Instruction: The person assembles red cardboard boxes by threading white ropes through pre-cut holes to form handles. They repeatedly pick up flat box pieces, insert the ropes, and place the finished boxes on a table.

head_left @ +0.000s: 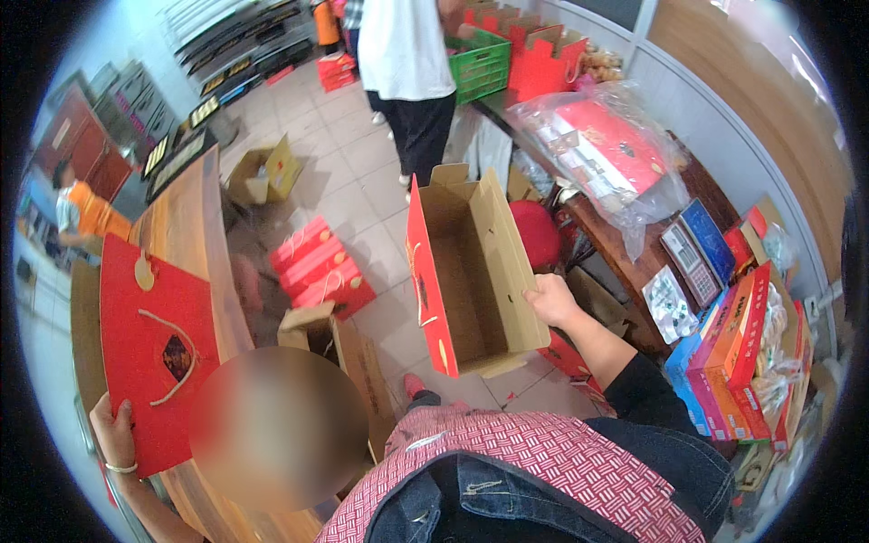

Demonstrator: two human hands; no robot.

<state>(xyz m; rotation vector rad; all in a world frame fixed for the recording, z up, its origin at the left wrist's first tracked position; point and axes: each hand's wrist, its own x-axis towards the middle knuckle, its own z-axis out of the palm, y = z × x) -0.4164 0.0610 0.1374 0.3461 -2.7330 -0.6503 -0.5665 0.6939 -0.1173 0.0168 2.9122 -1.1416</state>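
Note:
My right hand grips the side wall of an upright gift box. Its top is open, showing a bare brown cardboard inside, and its outer face is red with a cord handle. At the far left my left hand is closed on the edge of another red gift box, thumb in front. That one has a pale cord handle and a dark emblem, and it is over the wooden table. A blurred patch covers its lower right and part of the table.
Red gift boxes and open cartons lie on the tiled floor. On the right table are plastic-wrapped red boxes and a scale. A person in a white shirt stands ahead near a green crate; another wears orange.

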